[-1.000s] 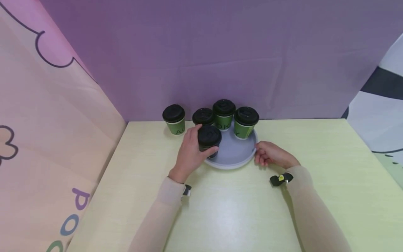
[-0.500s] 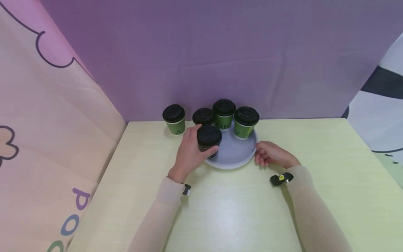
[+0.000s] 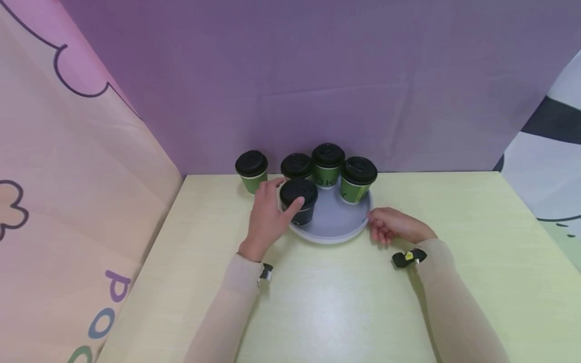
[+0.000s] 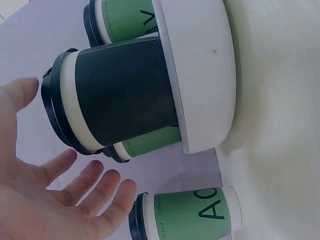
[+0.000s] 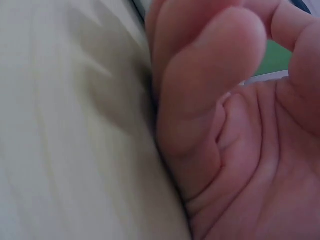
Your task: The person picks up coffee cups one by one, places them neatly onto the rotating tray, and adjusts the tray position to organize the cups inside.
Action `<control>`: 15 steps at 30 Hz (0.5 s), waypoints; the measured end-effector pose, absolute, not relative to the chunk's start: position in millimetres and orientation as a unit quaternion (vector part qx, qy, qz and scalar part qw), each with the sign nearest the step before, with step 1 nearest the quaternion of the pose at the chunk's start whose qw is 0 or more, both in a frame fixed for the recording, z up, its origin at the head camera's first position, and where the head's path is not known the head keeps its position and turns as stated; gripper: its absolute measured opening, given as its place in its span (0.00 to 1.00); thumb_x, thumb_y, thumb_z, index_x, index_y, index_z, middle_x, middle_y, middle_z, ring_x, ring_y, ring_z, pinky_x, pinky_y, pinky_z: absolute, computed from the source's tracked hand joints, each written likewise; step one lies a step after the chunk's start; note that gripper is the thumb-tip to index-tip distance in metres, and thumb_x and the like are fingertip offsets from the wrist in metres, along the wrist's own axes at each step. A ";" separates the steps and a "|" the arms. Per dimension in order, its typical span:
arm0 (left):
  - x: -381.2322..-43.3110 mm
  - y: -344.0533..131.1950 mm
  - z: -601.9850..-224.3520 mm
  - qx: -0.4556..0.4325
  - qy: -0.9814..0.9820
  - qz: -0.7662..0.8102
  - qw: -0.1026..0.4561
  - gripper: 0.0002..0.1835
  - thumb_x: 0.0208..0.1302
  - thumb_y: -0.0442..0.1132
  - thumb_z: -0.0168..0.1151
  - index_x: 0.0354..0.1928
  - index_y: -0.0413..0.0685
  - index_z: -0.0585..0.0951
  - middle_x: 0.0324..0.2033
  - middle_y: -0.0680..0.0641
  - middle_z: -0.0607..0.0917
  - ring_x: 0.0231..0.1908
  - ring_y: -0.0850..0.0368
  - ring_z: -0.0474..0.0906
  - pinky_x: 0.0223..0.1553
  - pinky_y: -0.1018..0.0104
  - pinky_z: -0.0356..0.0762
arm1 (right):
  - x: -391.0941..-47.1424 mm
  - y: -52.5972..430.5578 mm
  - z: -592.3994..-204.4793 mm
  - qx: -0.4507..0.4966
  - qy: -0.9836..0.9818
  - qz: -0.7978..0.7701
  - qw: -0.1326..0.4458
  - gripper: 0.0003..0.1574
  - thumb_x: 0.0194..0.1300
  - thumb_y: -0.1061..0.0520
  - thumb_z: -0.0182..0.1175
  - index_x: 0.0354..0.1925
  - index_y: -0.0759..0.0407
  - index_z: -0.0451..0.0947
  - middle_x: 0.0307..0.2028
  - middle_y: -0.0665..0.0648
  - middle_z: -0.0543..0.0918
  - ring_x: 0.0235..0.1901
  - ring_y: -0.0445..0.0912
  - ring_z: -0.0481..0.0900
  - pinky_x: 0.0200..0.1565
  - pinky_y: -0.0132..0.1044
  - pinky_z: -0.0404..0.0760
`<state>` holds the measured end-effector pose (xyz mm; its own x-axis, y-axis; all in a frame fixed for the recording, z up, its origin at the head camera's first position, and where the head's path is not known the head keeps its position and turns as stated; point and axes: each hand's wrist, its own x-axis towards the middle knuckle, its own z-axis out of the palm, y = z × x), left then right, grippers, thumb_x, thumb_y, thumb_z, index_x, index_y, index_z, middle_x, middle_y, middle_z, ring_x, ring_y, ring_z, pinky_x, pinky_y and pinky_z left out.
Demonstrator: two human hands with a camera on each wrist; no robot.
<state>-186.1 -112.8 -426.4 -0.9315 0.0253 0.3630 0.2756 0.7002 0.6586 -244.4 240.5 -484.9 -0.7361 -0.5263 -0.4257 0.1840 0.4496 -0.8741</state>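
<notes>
A dark paper cup with a black lid [image 3: 302,214] stands at the front left of a round pale grey tray [image 3: 338,224]. Beside it my left hand [image 3: 268,214] has its fingers spread; the left wrist view shows a gap between the hand [image 4: 60,195] and the dark cup [image 4: 125,92]. My right hand [image 3: 397,225] pinches the tray's right rim between thumb and index finger, the other fingers curled. In the right wrist view the palm [image 5: 260,165] hides the rim. Several green cups with black lids, one of them a green cup [image 3: 328,175], stand on the tray behind the dark one.
Another green cup [image 3: 254,182] stands on the pale wooden table [image 3: 317,302], left of the tray. A purple cloth backdrop [image 3: 295,75] rises right behind the table's back edge. Printed sheets [image 3: 91,166] border the left and right sides.
My left hand has loosened from the dark cup and drawn slightly left. The cups on the tray have shifted a little clockwise, as the tray turned slightly. My right hand moved slightly toward me.
</notes>
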 end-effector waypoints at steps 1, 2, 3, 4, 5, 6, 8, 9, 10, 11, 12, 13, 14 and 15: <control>-186.6 -113.8 -426.5 -0.081 -0.905 -0.381 0.170 0.37 0.68 0.59 0.64 0.69 0.42 0.70 0.62 0.39 0.74 0.63 0.42 0.71 0.63 0.45 0.75 | -244.1 241.2 -484.8 -0.115 0.775 -0.514 0.349 0.28 0.81 0.47 0.43 0.32 0.65 0.77 0.22 0.53 0.81 0.19 0.43 0.76 0.24 0.31 0.77; -187.3 -114.8 -426.6 -0.078 -0.904 -0.384 0.171 0.37 0.68 0.59 0.64 0.69 0.42 0.70 0.62 0.39 0.74 0.63 0.42 0.71 0.63 0.45 0.74 | -243.6 241.8 -484.3 -0.123 0.772 -0.515 0.352 0.28 0.81 0.47 0.43 0.33 0.66 0.76 0.22 0.53 0.81 0.19 0.43 0.76 0.24 0.31 0.77; -187.7 -115.8 -426.5 -0.076 -0.902 -0.388 0.173 0.36 0.69 0.58 0.64 0.69 0.42 0.70 0.62 0.39 0.74 0.63 0.42 0.71 0.63 0.45 0.74 | -243.2 242.5 -483.7 -0.130 0.769 -0.516 0.355 0.27 0.81 0.47 0.43 0.35 0.67 0.76 0.22 0.54 0.81 0.19 0.42 0.76 0.23 0.31 0.77; -188.3 -116.9 -426.4 -0.074 -0.901 -0.391 0.175 0.35 0.69 0.58 0.63 0.68 0.41 0.71 0.62 0.39 0.74 0.63 0.42 0.72 0.63 0.45 0.74 | -243.1 243.5 -483.3 -0.136 0.766 -0.517 0.358 0.27 0.82 0.47 0.43 0.36 0.67 0.75 0.23 0.54 0.81 0.19 0.42 0.76 0.24 0.31 0.77; -188.9 -118.1 -426.3 -0.073 -0.899 -0.394 0.178 0.35 0.70 0.57 0.63 0.68 0.41 0.71 0.62 0.38 0.75 0.62 0.42 0.72 0.63 0.45 0.74 | -243.1 244.2 -482.8 -0.137 0.764 -0.518 0.360 0.27 0.82 0.46 0.43 0.38 0.68 0.75 0.23 0.54 0.81 0.19 0.42 0.76 0.23 0.31 0.77; -189.6 -119.3 -426.3 -0.072 -0.897 -0.397 0.180 0.34 0.70 0.57 0.62 0.68 0.41 0.71 0.62 0.38 0.75 0.62 0.42 0.72 0.63 0.45 0.74 | -243.2 244.9 -482.3 -0.138 0.762 -0.519 0.362 0.27 0.82 0.46 0.43 0.40 0.68 0.74 0.23 0.54 0.81 0.19 0.41 0.76 0.24 0.31 0.78; -190.5 -121.6 -425.9 -0.069 -0.893 -0.405 0.184 0.33 0.71 0.56 0.62 0.67 0.41 0.72 0.62 0.39 0.75 0.62 0.42 0.72 0.62 0.46 0.74 | -243.8 246.5 -481.6 -0.132 0.761 -0.524 0.358 0.28 0.82 0.43 0.44 0.43 0.68 0.73 0.24 0.53 0.81 0.19 0.41 0.76 0.24 0.31 0.78; -191.1 -122.7 -426.0 -0.068 -0.891 -0.408 0.188 0.32 0.71 0.56 0.62 0.67 0.41 0.72 0.62 0.40 0.75 0.61 0.43 0.72 0.62 0.47 0.74 | -244.4 247.3 -481.6 -0.123 0.763 -0.528 0.352 0.29 0.82 0.42 0.43 0.43 0.68 0.73 0.24 0.53 0.82 0.19 0.41 0.76 0.24 0.32 0.78; -191.5 -123.7 -425.9 -0.065 -0.890 -0.411 0.189 0.32 0.71 0.55 0.62 0.67 0.42 0.72 0.62 0.40 0.75 0.61 0.43 0.72 0.62 0.47 0.74 | -246.1 248.5 -483.0 -0.111 0.766 -0.532 0.344 0.30 0.82 0.41 0.43 0.43 0.68 0.73 0.24 0.53 0.82 0.20 0.41 0.76 0.25 0.32 0.78; -192.1 -124.7 -426.1 -0.062 -0.888 -0.413 0.191 0.31 0.71 0.55 0.62 0.67 0.43 0.72 0.62 0.41 0.75 0.61 0.44 0.72 0.62 0.48 0.74 | -247.3 249.1 -483.4 -0.099 0.770 -0.537 0.331 0.31 0.81 0.40 0.43 0.44 0.67 0.73 0.25 0.53 0.83 0.20 0.42 0.77 0.25 0.33 0.79; -192.5 -125.8 -425.9 -0.059 -0.886 -0.417 0.192 0.31 0.71 0.55 0.62 0.66 0.43 0.72 0.62 0.41 0.75 0.61 0.44 0.72 0.62 0.48 0.74 | -248.3 249.8 -483.7 -0.087 0.774 -0.542 0.316 0.32 0.81 0.39 0.43 0.45 0.67 0.72 0.26 0.53 0.83 0.21 0.42 0.77 0.26 0.33 0.79; -192.6 -126.7 -425.5 -0.055 -0.884 -0.421 0.194 0.30 0.71 0.55 0.61 0.66 0.44 0.72 0.62 0.41 0.75 0.61 0.44 0.73 0.62 0.49 0.74 | -249.4 250.3 -484.4 -0.073 0.777 -0.550 0.298 0.32 0.81 0.38 0.43 0.45 0.67 0.71 0.27 0.53 0.83 0.22 0.42 0.77 0.27 0.34 0.80; -192.7 -127.7 -425.1 -0.052 -0.883 -0.424 0.196 0.30 0.71 0.55 0.61 0.66 0.44 0.73 0.62 0.42 0.76 0.61 0.44 0.73 0.62 0.49 0.74 | -250.3 250.4 -484.5 -0.059 0.779 -0.558 0.280 0.31 0.81 0.38 0.44 0.46 0.67 0.70 0.29 0.53 0.82 0.24 0.42 0.78 0.28 0.34 0.81; -192.9 -128.8 -424.8 -0.048 -0.882 -0.425 0.196 0.29 0.72 0.54 0.61 0.66 0.44 0.73 0.62 0.42 0.76 0.61 0.44 0.73 0.63 0.49 0.73 | -251.3 250.2 -484.9 -0.049 0.781 -0.565 0.262 0.30 0.81 0.38 0.44 0.46 0.66 0.68 0.30 0.53 0.82 0.25 0.42 0.78 0.29 0.34 0.81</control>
<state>-192.9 -128.8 -424.8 -0.9183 -0.0824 0.3871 0.2516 0.6335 0.7317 -251.3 250.2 -484.9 -0.8576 -0.3725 -0.3545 0.2205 0.3563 -0.9080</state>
